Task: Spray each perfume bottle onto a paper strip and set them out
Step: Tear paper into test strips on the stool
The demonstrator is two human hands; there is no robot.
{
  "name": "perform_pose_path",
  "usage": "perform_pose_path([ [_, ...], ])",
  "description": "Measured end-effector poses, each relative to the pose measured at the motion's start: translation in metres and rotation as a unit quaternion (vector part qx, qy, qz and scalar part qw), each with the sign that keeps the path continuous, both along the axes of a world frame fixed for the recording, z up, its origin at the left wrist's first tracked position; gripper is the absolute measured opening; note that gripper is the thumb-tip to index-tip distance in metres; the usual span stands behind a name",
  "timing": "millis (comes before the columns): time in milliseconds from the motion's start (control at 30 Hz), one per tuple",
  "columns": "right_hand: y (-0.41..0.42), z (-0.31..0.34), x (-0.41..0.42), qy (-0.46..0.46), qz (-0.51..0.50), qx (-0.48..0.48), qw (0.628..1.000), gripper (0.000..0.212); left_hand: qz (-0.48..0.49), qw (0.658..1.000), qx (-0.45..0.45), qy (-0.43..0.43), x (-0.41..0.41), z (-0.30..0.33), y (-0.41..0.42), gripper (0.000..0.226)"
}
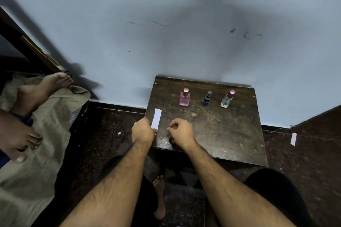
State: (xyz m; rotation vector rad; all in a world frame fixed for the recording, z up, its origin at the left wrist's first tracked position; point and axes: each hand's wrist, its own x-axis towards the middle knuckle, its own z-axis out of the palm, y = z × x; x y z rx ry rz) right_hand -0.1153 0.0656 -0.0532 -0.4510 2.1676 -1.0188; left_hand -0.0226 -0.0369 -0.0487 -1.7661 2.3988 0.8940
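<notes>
The table [221, 131] at centre right is dark wood, worn and scuffed, with a dull sheen near its front edge. On it stand three clear glass bottles: a pink bottle [184, 97] with a glossy pink cap, a small blue bottle [207, 98], and a colourless bottle [227, 99] with a shiny rose cap. The strip [156, 118] is matt white paper. At left lies creased beige cloth [46, 134]. The wall [166, 24] is matt, smudged paint.
</notes>
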Motion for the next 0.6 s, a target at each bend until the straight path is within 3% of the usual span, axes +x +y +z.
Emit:
perform_pose_path([
  [200, -0.005, -0.008, -0.002, -0.018, 0.005, 0.008, 1.0, 0.021, 0.059, 0.995, 0.075, 0.028, -0.007, -0.01, -0.006, 0.021],
  [333, -0.005, -0.011, -0.004, -0.035, 0.004, -0.005, 0.999, 0.024, 0.118, 0.967, 0.191, 0.119, -0.008, -0.019, -0.003, 0.045],
  [400, -0.004, -0.01, -0.005, -0.034, 0.014, -0.016, 0.999, 0.026, 0.135, 0.948, 0.239, 0.159, -0.008, -0.018, -0.001, 0.044],
  [600, 0.002, -0.004, -0.006, -0.07, 0.029, -0.056, 0.996, 0.032, 0.105, 0.922, 0.322, 0.187, -0.002, -0.004, 0.007, 0.037],
])
